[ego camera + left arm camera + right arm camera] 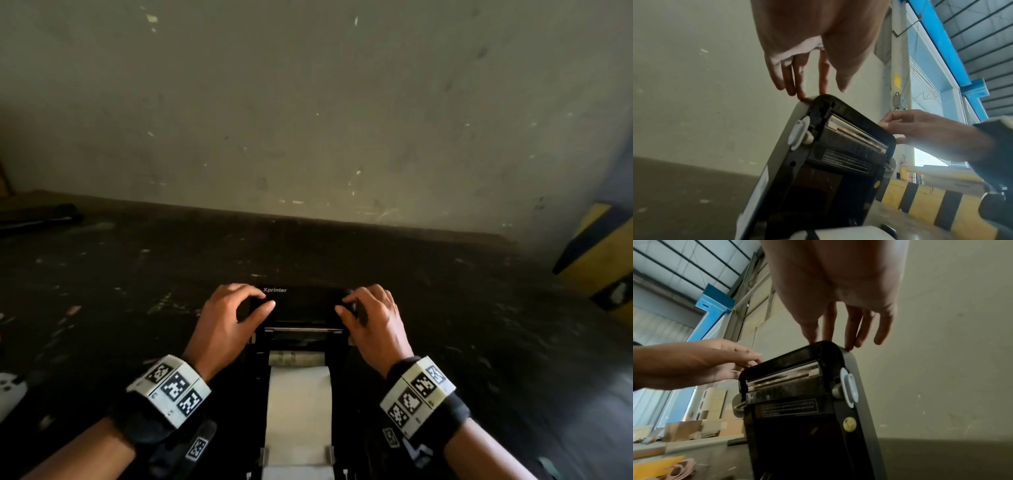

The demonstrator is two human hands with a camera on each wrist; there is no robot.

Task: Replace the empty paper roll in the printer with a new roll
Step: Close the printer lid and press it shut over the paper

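Note:
The black printer stands on a dark worktop (137, 274) with its lid (298, 305) raised upright, the "Xprinter" label facing me. My left hand (253, 301) grips the lid's upper left corner, thumb on the near face and fingers curled over the top edge. At the upper right corner my right hand (349, 305) holds on the same way. Below the lid, a white paper roll (298, 404) lies in the open bay. The left wrist view shows my left hand (818, 91) touching the lid's rim (838, 100). The right wrist view shows my right hand (830, 340) on the rim (826, 345).
A scuffed wall (308, 102) rises right behind the worktop. A yellow and black striped barrier (603, 253) stands at the right. A dark flat object (34, 216) lies at the far left, a white item (10, 387) at the left edge. Cardboard boxes (711, 410) sit beyond the bench.

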